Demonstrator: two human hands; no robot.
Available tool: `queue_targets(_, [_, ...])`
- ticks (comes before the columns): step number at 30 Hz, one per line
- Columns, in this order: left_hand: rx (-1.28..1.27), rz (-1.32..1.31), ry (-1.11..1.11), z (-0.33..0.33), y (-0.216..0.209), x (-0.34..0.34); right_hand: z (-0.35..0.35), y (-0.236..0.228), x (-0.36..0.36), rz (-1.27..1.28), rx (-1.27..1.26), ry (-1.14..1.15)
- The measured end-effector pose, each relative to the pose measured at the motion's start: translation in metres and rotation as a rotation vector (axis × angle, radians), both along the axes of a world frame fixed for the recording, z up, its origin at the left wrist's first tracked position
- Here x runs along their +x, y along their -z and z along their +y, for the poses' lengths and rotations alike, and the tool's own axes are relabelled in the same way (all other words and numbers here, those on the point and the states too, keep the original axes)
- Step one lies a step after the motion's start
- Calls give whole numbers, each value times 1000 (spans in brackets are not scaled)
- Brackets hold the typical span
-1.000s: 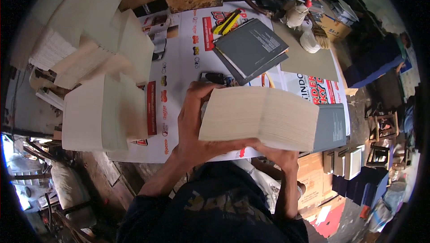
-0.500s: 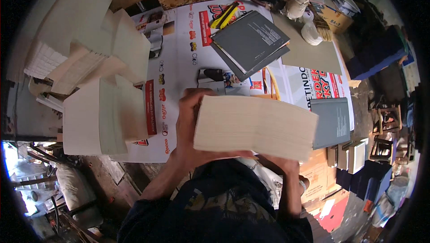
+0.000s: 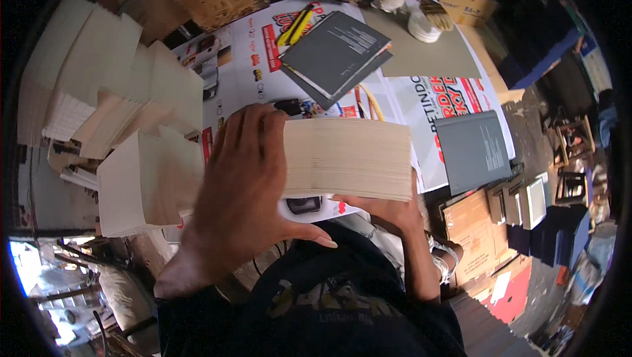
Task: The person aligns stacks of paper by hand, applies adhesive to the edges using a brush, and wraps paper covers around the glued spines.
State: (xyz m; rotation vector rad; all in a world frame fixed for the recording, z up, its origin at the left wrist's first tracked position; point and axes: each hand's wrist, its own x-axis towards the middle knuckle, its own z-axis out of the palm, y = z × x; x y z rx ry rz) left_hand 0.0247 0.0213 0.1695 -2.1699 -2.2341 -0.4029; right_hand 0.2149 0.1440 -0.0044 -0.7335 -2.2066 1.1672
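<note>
A thick block of cream paper pages [image 3: 352,158] is held up in front of my chest, its layered page edges facing me. My right hand [image 3: 388,211] supports it from below at the right end, partly hidden by the block. My left hand [image 3: 240,166] is against the block's left end, fingers upward and thumb stretched away beneath it, not closed on it. Beyond the block, a dark grey hardcover book [image 3: 339,48] rests on the table, with a yellow cutter knife [image 3: 296,25] beside it. Another dark grey cover [image 3: 475,150] lies at the table's right edge.
Tall stacks of similar page blocks [image 3: 85,74] stand at the left, with one block [image 3: 125,182] nearer me. A brush [image 3: 431,9] lies over a white tub [image 3: 421,30] on grey board [image 3: 434,61]. Cardboard boxes [image 3: 471,232] and several books stand low at the right.
My left hand has let go of the block's lower left side, its thumb now off the underside. The block has shifted slightly left and up, still on my right hand. The view has turned somewhat.
</note>
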Motion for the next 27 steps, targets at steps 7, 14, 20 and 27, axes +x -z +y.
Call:
queue_targets(7, [81,10,-107,6,24,7,7,15,6,32,-113,-60])
queue_targets(14, [105,42,-187,-9,29,-2,0,-4,7,60,14,-73])
queue_targets(20, [87,36,-169,5,34,2,-5,8,17,110,67,-15])
queue_targets(27, [94,25,-187,1,31,7,-3,19,13,61,24,1])
